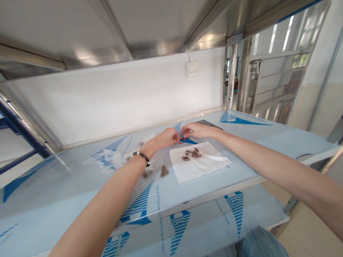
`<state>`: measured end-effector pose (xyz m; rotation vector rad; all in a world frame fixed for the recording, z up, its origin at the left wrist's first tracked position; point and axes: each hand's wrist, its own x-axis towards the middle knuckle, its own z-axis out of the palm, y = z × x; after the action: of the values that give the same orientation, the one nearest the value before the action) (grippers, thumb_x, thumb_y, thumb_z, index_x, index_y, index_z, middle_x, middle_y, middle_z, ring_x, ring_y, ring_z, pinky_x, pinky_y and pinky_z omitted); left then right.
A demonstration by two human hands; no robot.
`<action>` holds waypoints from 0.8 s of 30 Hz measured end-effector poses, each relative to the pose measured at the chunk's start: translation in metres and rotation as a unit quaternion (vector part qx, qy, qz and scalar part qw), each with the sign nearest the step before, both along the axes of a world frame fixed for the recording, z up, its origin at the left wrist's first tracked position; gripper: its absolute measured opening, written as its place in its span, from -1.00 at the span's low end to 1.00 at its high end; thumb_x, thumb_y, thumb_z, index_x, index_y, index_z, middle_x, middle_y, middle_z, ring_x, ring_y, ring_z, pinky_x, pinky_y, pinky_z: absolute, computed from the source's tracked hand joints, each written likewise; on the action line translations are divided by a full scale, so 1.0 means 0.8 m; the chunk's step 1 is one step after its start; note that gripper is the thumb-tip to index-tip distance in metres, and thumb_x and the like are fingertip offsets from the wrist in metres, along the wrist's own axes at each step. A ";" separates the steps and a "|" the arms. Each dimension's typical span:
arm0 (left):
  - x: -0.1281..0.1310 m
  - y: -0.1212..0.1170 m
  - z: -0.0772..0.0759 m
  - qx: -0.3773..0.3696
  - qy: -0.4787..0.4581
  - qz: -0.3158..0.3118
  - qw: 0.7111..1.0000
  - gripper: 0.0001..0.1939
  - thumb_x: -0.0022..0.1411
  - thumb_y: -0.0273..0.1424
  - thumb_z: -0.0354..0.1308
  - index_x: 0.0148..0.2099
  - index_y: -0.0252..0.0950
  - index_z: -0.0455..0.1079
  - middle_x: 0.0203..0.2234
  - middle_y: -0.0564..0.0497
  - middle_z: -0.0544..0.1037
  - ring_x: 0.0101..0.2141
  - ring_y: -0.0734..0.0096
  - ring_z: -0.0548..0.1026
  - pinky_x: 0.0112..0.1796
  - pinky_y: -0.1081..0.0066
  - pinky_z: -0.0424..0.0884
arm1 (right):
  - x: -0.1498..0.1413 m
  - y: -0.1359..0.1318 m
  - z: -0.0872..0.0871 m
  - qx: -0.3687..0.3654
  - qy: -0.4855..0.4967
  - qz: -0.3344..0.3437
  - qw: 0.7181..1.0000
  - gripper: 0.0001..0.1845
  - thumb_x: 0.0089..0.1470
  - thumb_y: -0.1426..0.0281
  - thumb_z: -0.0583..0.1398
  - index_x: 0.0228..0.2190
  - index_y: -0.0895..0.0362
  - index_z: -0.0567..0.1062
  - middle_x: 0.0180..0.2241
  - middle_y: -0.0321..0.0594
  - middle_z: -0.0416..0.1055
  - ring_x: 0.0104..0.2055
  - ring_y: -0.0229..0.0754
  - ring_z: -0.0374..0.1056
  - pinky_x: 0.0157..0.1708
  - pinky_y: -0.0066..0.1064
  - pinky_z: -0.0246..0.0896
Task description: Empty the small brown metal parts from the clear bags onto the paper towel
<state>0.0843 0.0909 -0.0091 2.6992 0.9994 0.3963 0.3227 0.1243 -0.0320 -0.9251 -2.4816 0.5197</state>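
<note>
My left hand (169, 137), with a dark beaded bracelet (144, 157) on its wrist, has its fingers pinched together. Close to its fingertips is my right hand (196, 130), also in a pinch. Small brown pieces (184, 139) show at the fingertips, too small to make out what either hand grips. Just in front of the hands lies a white paper or cloth sheet (190, 173) with several brown oval links (195, 154) on it. More brown pieces (164, 170) lie left of the sheet, beside clear plastic bags (109, 158) partly hidden by my left forearm.
The work surface (59, 192) is a shelf covered in blue-printed protective film. A dark flat sheet (210, 124) lies behind my right wrist. Overhead is a metal shelf (151, 17) with ribs. Behind stands a white wall (132, 96) with a switch (193, 68); metal posts (232, 76) flank the shelf.
</note>
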 end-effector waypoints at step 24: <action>-0.040 -0.041 -0.007 0.052 0.014 -0.051 0.997 -0.55 0.36 -0.58 0.09 0.17 -0.24 0.62 -0.03 -0.12 0.69 -0.09 0.24 0.60 0.01 0.30 0.45 | 0.018 -0.033 0.037 -0.024 -0.022 -0.030 0.999 -0.94 0.12 0.43 0.33 -0.35 0.17 0.62 -0.37 -0.20 0.56 -0.33 -0.17 0.38 -0.28 -0.39 0.23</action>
<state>0.0526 0.0583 -0.0148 2.8430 0.8664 0.4017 0.3372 0.0982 -0.0024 -1.0372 -2.4822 0.5456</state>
